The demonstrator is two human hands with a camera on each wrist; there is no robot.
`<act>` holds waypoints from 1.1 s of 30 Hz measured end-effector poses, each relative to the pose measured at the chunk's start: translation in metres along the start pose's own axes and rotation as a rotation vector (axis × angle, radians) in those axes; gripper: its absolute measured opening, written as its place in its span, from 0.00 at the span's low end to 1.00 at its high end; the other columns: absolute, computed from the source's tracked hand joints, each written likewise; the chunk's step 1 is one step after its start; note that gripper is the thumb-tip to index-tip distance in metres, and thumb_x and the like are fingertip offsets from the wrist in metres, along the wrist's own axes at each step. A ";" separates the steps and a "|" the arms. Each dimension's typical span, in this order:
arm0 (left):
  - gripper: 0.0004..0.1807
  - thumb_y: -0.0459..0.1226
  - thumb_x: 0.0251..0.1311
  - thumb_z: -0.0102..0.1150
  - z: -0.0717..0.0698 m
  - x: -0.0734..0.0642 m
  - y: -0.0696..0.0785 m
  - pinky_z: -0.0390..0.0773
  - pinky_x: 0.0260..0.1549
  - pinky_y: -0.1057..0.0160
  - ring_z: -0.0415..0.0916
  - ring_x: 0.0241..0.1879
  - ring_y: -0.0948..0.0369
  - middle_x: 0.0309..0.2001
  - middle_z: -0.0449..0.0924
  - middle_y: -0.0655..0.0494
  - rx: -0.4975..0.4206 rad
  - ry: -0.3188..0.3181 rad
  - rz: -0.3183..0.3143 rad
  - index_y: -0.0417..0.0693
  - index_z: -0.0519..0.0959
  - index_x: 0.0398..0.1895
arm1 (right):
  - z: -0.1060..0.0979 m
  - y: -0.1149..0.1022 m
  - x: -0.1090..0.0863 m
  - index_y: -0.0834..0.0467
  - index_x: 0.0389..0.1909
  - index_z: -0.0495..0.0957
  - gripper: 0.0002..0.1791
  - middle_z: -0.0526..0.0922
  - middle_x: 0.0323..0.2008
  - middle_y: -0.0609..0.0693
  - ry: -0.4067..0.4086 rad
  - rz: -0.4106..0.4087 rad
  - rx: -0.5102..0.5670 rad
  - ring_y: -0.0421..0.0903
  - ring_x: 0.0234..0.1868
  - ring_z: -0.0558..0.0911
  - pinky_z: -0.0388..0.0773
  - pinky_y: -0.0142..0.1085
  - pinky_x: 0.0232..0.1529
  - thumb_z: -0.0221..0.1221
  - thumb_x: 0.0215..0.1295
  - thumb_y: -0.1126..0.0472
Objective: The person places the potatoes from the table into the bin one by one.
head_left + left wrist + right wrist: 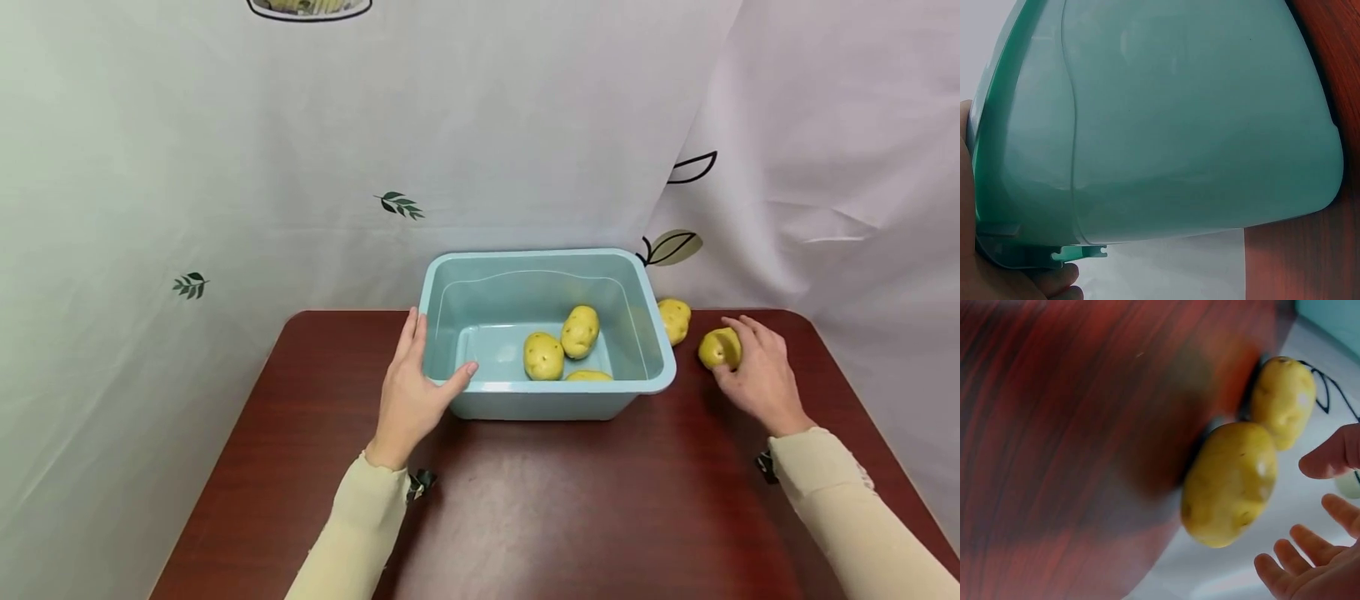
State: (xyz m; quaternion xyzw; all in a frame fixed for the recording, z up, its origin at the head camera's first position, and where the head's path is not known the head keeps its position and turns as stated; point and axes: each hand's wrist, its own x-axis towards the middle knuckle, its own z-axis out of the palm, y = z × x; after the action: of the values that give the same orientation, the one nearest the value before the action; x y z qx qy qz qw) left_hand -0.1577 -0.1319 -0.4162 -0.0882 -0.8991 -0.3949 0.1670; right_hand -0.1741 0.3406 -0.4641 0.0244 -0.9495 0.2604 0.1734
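Note:
A light blue plastic basin (551, 406) stands near the table's back edge. My left hand (411, 402) holds its front left corner, thumb over the front rim and fingers along the left side. In the left wrist view, fingertips (1063, 281) show below the rim. Three yellow potatoes, such as this potato (543, 357), lie in the basin, one partly hidden behind the front wall. At the right, my right hand (763, 373) reaches around a potato (715, 350). The right wrist view shows its fingers spread and apart from that potato (1230, 484). Another potato (1283, 400) lies beside it.
The dark red wooden table (525, 500) has rounded back corners. A pale cloth (525, 125) with leaf prints hangs close behind it. The second loose potato (674, 321) sits right beside the basin's right wall. A dark strap (422, 483) shows at the left cuff.

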 end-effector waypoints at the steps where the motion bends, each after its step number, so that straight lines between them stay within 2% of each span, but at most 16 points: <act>1: 0.56 0.61 0.56 0.67 0.000 0.000 0.000 0.68 0.64 0.46 0.60 0.73 0.54 0.80 0.46 0.59 -0.001 -0.001 0.001 0.40 0.56 0.78 | 0.000 0.001 0.000 0.70 0.66 0.66 0.38 0.62 0.67 0.75 -0.008 0.004 0.000 0.76 0.66 0.57 0.59 0.69 0.57 0.61 0.49 0.73; 7: 0.56 0.62 0.56 0.67 -0.001 0.000 0.000 0.68 0.64 0.46 0.60 0.73 0.54 0.80 0.46 0.59 -0.005 0.002 0.001 0.41 0.55 0.78 | 0.004 0.011 0.003 0.71 0.67 0.64 0.41 0.57 0.69 0.77 -0.045 0.033 0.028 0.77 0.68 0.52 0.57 0.70 0.57 0.66 0.48 0.73; 13: 0.55 0.61 0.56 0.67 -0.001 -0.001 0.001 0.68 0.63 0.45 0.60 0.73 0.54 0.80 0.46 0.59 -0.019 0.002 -0.005 0.41 0.55 0.78 | 0.008 0.021 0.006 0.72 0.66 0.64 0.41 0.54 0.69 0.79 -0.066 -0.010 0.011 0.79 0.68 0.50 0.48 0.68 0.66 0.64 0.47 0.73; 16: 0.55 0.61 0.57 0.67 -0.001 -0.001 0.002 0.68 0.63 0.45 0.61 0.73 0.53 0.80 0.47 0.58 -0.019 0.000 -0.004 0.40 0.56 0.78 | 0.010 0.026 0.006 0.72 0.66 0.63 0.41 0.53 0.69 0.80 -0.082 -0.016 -0.001 0.80 0.68 0.49 0.44 0.68 0.67 0.63 0.46 0.74; 33: 0.55 0.61 0.56 0.67 -0.001 -0.001 0.001 0.68 0.63 0.45 0.60 0.73 0.54 0.80 0.47 0.57 -0.018 0.004 0.001 0.39 0.56 0.78 | 0.015 0.044 0.003 0.69 0.70 0.60 0.41 0.50 0.72 0.77 -0.166 0.016 -0.024 0.80 0.67 0.49 0.55 0.73 0.55 0.60 0.51 0.74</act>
State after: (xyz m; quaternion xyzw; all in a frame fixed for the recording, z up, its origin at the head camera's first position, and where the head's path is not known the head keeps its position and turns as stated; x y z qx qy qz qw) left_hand -0.1564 -0.1315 -0.4151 -0.0892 -0.8951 -0.4032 0.1682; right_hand -0.1883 0.3711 -0.4968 0.0363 -0.9638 0.2475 0.0922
